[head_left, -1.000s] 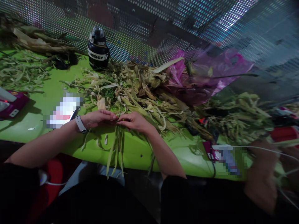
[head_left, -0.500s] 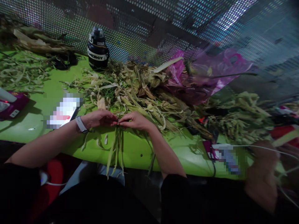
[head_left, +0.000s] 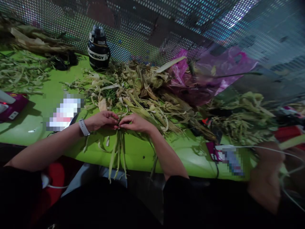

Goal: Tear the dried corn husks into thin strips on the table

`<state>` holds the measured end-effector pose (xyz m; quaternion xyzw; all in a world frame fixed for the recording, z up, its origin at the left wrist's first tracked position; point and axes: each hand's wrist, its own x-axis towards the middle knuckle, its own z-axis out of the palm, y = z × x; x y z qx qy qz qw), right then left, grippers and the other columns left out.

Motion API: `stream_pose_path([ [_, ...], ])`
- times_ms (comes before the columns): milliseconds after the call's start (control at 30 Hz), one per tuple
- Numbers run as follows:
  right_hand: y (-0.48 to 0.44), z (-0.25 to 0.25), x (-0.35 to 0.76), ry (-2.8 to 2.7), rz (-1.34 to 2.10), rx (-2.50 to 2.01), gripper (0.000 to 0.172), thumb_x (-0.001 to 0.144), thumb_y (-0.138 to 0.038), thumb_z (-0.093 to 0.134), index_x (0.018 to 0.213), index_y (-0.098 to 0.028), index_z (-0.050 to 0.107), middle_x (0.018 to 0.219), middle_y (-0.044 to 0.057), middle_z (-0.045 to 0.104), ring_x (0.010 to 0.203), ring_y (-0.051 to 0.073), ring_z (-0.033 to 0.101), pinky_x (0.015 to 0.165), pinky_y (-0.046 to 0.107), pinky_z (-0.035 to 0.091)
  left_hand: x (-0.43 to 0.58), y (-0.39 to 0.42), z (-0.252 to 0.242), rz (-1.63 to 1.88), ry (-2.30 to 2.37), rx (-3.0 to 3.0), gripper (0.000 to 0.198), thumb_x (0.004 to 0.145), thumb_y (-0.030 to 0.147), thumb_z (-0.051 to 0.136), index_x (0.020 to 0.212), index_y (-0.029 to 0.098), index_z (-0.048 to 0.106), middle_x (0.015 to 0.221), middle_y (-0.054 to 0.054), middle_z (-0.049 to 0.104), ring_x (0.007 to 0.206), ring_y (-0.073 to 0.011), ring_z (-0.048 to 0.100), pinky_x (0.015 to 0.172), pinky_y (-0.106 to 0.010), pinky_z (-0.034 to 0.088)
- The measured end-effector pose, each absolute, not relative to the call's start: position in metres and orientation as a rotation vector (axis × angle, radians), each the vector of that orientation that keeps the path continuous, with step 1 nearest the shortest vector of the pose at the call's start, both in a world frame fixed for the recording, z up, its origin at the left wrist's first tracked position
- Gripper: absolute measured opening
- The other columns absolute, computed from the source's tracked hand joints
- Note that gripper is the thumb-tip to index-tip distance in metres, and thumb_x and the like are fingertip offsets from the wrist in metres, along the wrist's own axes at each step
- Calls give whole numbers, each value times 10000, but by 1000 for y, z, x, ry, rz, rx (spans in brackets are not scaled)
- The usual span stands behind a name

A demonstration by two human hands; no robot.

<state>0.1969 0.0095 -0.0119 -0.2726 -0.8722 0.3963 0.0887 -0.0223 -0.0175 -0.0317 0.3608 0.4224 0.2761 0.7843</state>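
My left hand (head_left: 101,121) and my right hand (head_left: 135,123) meet fingertip to fingertip at the front of a bright green table (head_left: 143,152). Both pinch the top of a small bunch of long green leaf strips (head_left: 118,152) that hangs down over the table's front edge. A pale watch band sits on my left wrist. Just behind my hands lies a big heap of dry husks and leaves (head_left: 140,92).
A black bottle (head_left: 98,48) stands at the back by a perforated metal screen. A pink plastic bag (head_left: 205,76) lies at the right of the heap. A magenta device (head_left: 10,105) sits at far left. Another person's hand (head_left: 267,178) works at lower right near a white cable.
My hands stay pinched on the leaf strips and have barely shifted. The view has tilted slightly, so everything sits a little higher in the picture.
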Motion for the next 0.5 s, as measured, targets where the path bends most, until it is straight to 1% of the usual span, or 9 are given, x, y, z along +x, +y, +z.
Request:
stream_pose_path([
  [167,10,-12,197,-2604,1196,-786,172,867,-240,614,927,-149,746,859,55,740,781,145,651,750,259,464,-24,-17,-36,576,886,813,359,649,157,857,933,116,642,768,-73,758,660,-143,724,665,-239,600],
  [333,8,-11,195,-2600,1182,-784,162,859,-252,624,909,-158,746,847,51,735,762,144,644,741,262,460,-21,-18,-38,615,908,896,385,617,187,870,921,112,646,760,-59,752,652,-136,711,685,-253,582],
  [433,6,-8,195,-2578,1192,-791,152,849,-258,630,899,-158,733,860,51,730,778,144,638,749,264,455,-19,-18,-38,643,942,1022,404,644,232,848,964,110,635,728,-51,737,635,-131,690,681,-257,557],
  [500,5,-6,197,-2531,1210,-853,152,839,-279,638,886,-154,709,831,40,710,750,135,613,720,259,443,-20,-17,-36,678,974,1130,407,678,245,811,1014,115,620,729,-39,723,638,-132,672,668,-261,538],
])
